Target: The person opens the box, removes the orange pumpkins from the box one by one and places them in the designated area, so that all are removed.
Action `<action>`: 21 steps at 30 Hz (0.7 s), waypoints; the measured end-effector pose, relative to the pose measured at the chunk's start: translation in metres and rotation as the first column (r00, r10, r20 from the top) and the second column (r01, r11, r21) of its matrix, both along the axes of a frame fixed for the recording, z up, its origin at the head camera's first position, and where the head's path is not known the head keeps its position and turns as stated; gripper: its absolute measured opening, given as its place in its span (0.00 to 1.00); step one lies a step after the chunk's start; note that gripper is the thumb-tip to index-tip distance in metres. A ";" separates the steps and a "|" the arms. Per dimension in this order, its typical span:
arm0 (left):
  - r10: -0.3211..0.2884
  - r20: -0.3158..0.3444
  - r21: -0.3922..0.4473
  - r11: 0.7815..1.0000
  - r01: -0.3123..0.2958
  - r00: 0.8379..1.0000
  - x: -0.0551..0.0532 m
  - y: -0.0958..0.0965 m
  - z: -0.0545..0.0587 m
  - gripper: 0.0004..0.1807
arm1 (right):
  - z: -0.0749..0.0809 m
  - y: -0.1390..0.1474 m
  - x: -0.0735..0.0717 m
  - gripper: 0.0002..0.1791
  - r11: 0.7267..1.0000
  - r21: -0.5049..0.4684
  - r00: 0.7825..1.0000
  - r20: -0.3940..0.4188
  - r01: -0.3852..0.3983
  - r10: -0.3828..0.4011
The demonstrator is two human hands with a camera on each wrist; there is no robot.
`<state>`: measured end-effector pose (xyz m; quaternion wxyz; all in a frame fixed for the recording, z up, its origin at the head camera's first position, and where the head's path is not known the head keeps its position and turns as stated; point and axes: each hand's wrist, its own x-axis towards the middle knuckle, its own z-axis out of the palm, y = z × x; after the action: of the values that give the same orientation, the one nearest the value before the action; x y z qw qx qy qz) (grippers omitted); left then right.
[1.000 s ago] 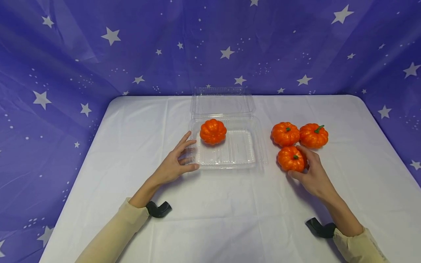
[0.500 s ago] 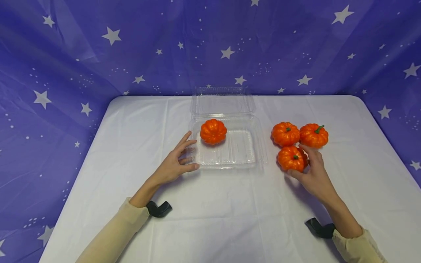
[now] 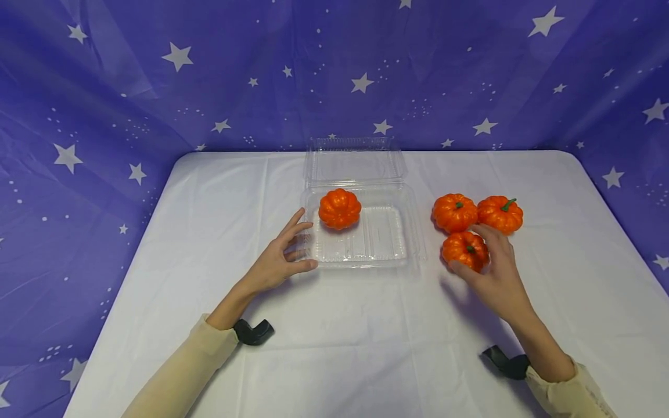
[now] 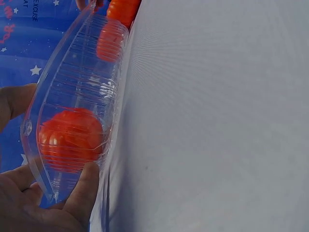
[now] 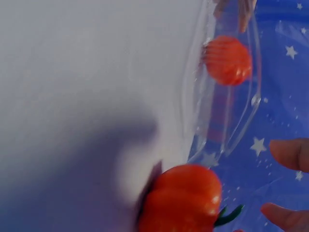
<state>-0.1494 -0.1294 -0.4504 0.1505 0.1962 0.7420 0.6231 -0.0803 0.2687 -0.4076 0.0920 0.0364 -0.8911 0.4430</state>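
An open clear plastic clamshell container (image 3: 360, 252) lies on the white cloth, its lid (image 3: 355, 165) tipped back behind it. One orange toy pumpkin (image 3: 340, 209) sits in its left part, stem out of sight. My left hand (image 3: 277, 261) spreads its fingers along the container's left end; in the left wrist view the thumb (image 4: 84, 188) presses against the wall. My right hand (image 3: 493, 276) hovers around the right side of a green-stemmed pumpkin (image 3: 462, 249). In the right wrist view its fingers (image 5: 289, 154) stand apart from that pumpkin (image 5: 181, 200).
Two more pumpkins stand behind the right hand, one on the left (image 3: 453, 213) and one on the right (image 3: 500, 215). A black curved piece (image 3: 254, 332) sits at the left wrist, another (image 3: 506, 363) at the right. A blue starry curtain (image 3: 292, 75) surrounds the table.
My right hand has shifted slightly up and left over the near pumpkin, and its shadow has moved away from it. The left hand, the container and the pumpkins have stayed put.
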 end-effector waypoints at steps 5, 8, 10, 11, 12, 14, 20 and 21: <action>-0.001 -0.010 0.006 1.000 0.001 1.000 0.001 0.000 -0.001 0.42 | 0.004 -0.016 0.002 0.34 1.000 0.009 0.994 -0.105 -0.024 0.025; -0.001 -0.012 0.004 1.000 0.001 1.000 0.001 0.000 -0.001 0.42 | 0.005 -0.025 0.005 0.33 0.999 0.007 0.990 -0.136 -0.047 0.048; 0.000 -0.013 0.000 1.000 0.000 1.000 0.001 0.000 -0.001 0.42 | 0.007 -0.030 0.005 0.33 0.998 0.005 0.989 -0.133 -0.061 0.061; -0.002 -0.013 -0.001 1.000 0.002 1.000 0.001 0.000 -0.001 0.42 | 0.009 -0.033 0.005 0.33 0.998 0.001 0.989 -0.134 -0.068 0.068; -0.003 -0.013 -0.004 1.000 0.003 1.000 0.001 0.000 -0.001 0.42 | 0.010 -0.036 0.005 0.32 0.997 -0.004 0.988 -0.134 -0.074 0.073; -0.004 -0.012 -0.007 1.000 0.004 1.000 0.001 0.000 0.000 0.43 | 0.013 -0.041 0.005 0.32 0.997 -0.004 0.990 -0.119 -0.082 0.081; -0.005 -0.005 -0.007 1.000 0.005 1.000 0.002 0.000 0.000 0.43 | 0.018 -0.054 0.003 0.31 0.991 -0.057 0.992 -0.034 -0.122 0.120; -0.005 -0.004 -0.009 1.000 0.005 1.000 0.002 0.000 0.000 0.43 | 0.019 -0.057 0.003 0.31 0.989 -0.069 0.991 -0.022 -0.130 0.129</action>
<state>-0.1478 -0.1293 -0.4500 0.1513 0.1988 0.7445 0.6191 -0.0776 0.2120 -0.3886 0.0720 0.0947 -0.8698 0.4789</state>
